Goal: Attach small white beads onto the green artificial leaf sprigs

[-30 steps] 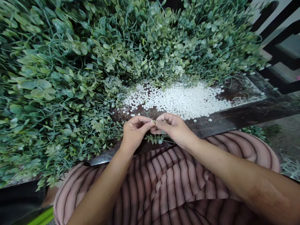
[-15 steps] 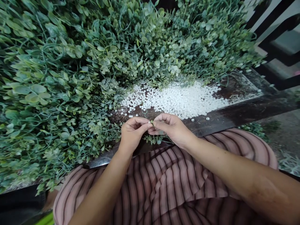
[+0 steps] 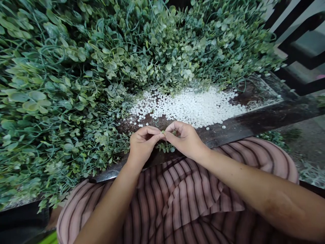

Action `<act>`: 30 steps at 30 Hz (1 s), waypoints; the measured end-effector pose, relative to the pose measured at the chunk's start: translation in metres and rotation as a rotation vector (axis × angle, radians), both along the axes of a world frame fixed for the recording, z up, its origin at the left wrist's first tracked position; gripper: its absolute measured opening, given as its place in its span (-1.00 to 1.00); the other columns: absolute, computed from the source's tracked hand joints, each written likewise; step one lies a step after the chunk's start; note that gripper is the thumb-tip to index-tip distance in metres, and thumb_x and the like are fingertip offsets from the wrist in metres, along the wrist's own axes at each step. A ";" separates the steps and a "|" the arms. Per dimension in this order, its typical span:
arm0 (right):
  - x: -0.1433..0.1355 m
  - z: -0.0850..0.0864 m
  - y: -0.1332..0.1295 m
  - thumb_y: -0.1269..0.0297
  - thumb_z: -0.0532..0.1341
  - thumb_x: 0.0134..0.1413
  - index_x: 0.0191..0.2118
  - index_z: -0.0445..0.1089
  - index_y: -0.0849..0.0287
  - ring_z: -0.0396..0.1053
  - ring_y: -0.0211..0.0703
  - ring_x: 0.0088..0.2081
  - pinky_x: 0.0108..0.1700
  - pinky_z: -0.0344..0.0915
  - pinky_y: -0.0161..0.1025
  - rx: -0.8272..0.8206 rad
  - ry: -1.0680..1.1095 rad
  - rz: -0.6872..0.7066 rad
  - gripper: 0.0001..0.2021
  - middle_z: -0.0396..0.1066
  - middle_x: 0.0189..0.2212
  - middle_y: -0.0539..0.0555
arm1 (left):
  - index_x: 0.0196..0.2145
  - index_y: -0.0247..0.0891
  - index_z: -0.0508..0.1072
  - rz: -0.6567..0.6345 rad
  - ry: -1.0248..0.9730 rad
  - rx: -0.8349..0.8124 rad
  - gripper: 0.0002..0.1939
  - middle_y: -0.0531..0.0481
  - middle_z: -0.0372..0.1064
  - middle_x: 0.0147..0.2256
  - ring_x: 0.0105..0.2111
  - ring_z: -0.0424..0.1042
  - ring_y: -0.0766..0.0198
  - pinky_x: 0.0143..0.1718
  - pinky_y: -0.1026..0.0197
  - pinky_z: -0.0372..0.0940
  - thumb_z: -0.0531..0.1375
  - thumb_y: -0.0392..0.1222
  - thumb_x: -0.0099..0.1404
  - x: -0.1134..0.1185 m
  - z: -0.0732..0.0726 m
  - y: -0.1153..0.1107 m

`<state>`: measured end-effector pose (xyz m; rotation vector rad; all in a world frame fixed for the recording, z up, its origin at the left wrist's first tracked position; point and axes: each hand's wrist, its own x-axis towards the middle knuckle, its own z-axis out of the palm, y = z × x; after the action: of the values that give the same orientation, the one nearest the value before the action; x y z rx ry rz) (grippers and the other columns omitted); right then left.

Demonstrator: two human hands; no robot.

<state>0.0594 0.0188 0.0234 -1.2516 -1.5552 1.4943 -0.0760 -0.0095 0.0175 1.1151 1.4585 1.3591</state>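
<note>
Both my hands meet just above the dark wooden surface, thumbs and forefingers pinched together. A tiny green leaf [image 3: 163, 132] of an artificial sprig shows between the fingertips. My right hand [image 3: 186, 139] is closed on that sprig. My left hand [image 3: 142, 144] is closed too, its fingertips touching the right ones; what it pinches is hidden. Under the fingers a leafy green stem [image 3: 165, 147] shows, partly covered by my hands; whether it joins the pinched leaf I cannot tell. Just beyond lies a spread of small white plastic pieces [image 3: 200, 106].
A large heap of artificial greenery [image 3: 101, 67] covers the left and back. The wooden board [image 3: 236, 127] runs along its front, over my lap in striped cloth [image 3: 177, 196]. A dark slatted frame [image 3: 302, 51] stands at the right. More green bits [image 3: 275, 140] lie lower right.
My fingertips have drawn closer together around the leaf, and less of it shows. A small white spot at the left fingertips is now covered. The view has shifted slightly.
</note>
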 end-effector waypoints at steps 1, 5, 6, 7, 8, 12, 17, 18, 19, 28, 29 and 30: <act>0.000 -0.001 0.000 0.28 0.19 -0.13 -0.55 0.26 0.21 0.17 -0.38 -0.56 -0.54 0.11 -0.39 0.005 -0.002 0.000 -0.86 0.29 -0.60 -0.03 | -0.67 -0.28 0.40 -0.002 0.003 -0.003 -0.82 0.04 0.39 -0.58 -0.53 0.35 0.37 -0.43 0.28 0.28 0.35 -0.21 -0.17 0.000 0.000 0.000; -0.001 -0.001 -0.001 0.24 0.18 -0.12 -0.55 0.26 0.21 0.22 -0.33 -0.53 -0.51 0.14 -0.36 -0.024 0.019 0.009 -0.84 0.29 -0.60 -0.01 | -0.67 -0.28 0.40 -0.008 -0.015 -0.040 -0.81 0.04 0.39 -0.57 -0.53 0.36 0.37 -0.43 0.27 0.29 0.36 -0.19 -0.18 0.000 -0.001 -0.001; -0.001 -0.001 -0.001 0.23 0.19 -0.12 -0.55 0.27 0.21 0.23 -0.32 -0.52 -0.50 0.15 -0.35 -0.033 0.025 0.010 -0.84 0.30 -0.59 -0.01 | -0.67 -0.28 0.40 -0.011 -0.023 -0.049 -0.81 0.04 0.39 -0.57 -0.53 0.36 0.36 -0.43 0.27 0.29 0.36 -0.20 -0.18 0.000 -0.001 -0.002; 0.000 -0.001 -0.002 0.22 0.19 -0.12 -0.55 0.27 0.21 0.24 -0.31 -0.52 -0.49 0.16 -0.34 -0.042 0.030 0.011 -0.83 0.30 -0.59 0.00 | -0.67 -0.28 0.40 -0.016 -0.031 -0.057 -0.81 0.04 0.39 -0.57 -0.53 0.36 0.36 -0.43 0.27 0.29 0.36 -0.20 -0.18 0.000 -0.002 -0.002; 0.000 -0.001 -0.002 0.22 0.19 -0.12 -0.55 0.28 0.21 0.24 -0.30 -0.51 -0.48 0.17 -0.34 -0.051 0.035 0.011 -0.83 0.30 -0.59 0.00 | -0.67 -0.28 0.40 -0.022 -0.037 -0.062 -0.81 0.05 0.39 -0.57 -0.53 0.36 0.36 -0.44 0.27 0.29 0.35 -0.21 -0.18 0.000 -0.002 -0.003; 0.001 -0.001 -0.002 0.20 0.21 -0.13 -0.54 0.29 0.22 0.24 -0.32 -0.52 -0.47 0.19 -0.32 -0.101 0.083 0.007 -0.82 0.31 -0.59 -0.01 | -0.65 -0.30 0.40 -0.037 -0.065 -0.070 -0.83 0.05 0.39 -0.56 -0.52 0.36 0.37 -0.43 0.29 0.31 0.35 -0.24 -0.15 0.002 -0.001 -0.003; 0.004 0.003 0.005 0.14 0.30 -0.23 -0.52 0.31 0.21 0.29 -0.35 -0.51 -0.37 0.29 -0.31 -0.203 0.243 -0.036 -0.75 0.33 -0.59 -0.06 | -0.46 -0.28 0.46 -0.045 -0.127 -0.075 -0.84 0.02 0.43 -0.47 -0.47 0.39 0.36 -0.37 0.27 0.34 0.31 -0.22 -0.07 0.002 0.006 -0.003; 0.005 0.004 0.008 0.14 0.32 -0.27 -0.51 0.30 0.21 0.33 -0.34 -0.50 -0.33 0.31 -0.30 -0.240 0.294 -0.060 -0.73 0.33 -0.59 -0.07 | -0.41 -0.27 0.47 -0.030 -0.122 -0.066 -0.80 0.01 0.44 -0.42 -0.44 0.40 0.36 -0.34 0.27 0.34 0.31 -0.22 -0.07 0.001 0.006 -0.003; 0.007 0.006 0.010 0.13 0.34 -0.30 -0.51 0.29 0.20 0.36 -0.33 -0.48 -0.29 0.34 -0.28 -0.277 0.347 -0.086 -0.71 0.34 -0.59 -0.07 | -0.35 -0.26 0.47 -0.013 -0.107 -0.058 -0.75 0.00 0.44 -0.38 -0.40 0.40 0.36 -0.31 0.26 0.34 0.31 -0.22 -0.07 -0.001 0.006 -0.003; 0.018 0.018 0.018 0.15 0.34 -0.26 -0.49 0.23 0.16 0.40 -0.31 -0.43 -0.20 0.38 -0.22 -0.331 0.599 -0.098 -0.71 0.36 -0.58 -0.09 | -0.17 -0.24 0.45 -0.165 0.054 -0.206 -0.52 -0.07 0.38 -0.21 -0.33 0.38 0.33 -0.23 0.20 0.33 0.33 -0.20 -0.14 0.003 -0.014 -0.003; 0.018 0.019 0.017 0.15 0.34 -0.26 -0.48 0.23 0.15 0.40 -0.31 -0.44 -0.23 0.38 -0.23 -0.334 0.610 -0.076 -0.71 0.36 -0.58 -0.09 | -0.16 -0.25 0.43 -0.157 -0.009 -0.205 -0.51 -0.07 0.40 -0.23 -0.35 0.38 0.34 -0.24 0.20 0.32 0.33 -0.19 -0.13 0.007 -0.014 -0.002; 0.017 0.019 0.016 0.15 0.34 -0.26 -0.48 0.23 0.15 0.39 -0.31 -0.46 -0.26 0.38 -0.25 -0.335 0.618 -0.046 -0.70 0.36 -0.59 -0.09 | -0.17 -0.27 0.42 -0.147 -0.077 -0.205 -0.51 -0.06 0.41 -0.25 -0.37 0.38 0.35 -0.25 0.22 0.32 0.33 -0.18 -0.12 0.011 -0.014 -0.002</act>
<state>0.0765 0.0347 0.0422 -0.8556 -0.8918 1.9288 -0.0646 -0.0110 0.0039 1.0065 1.3967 1.1119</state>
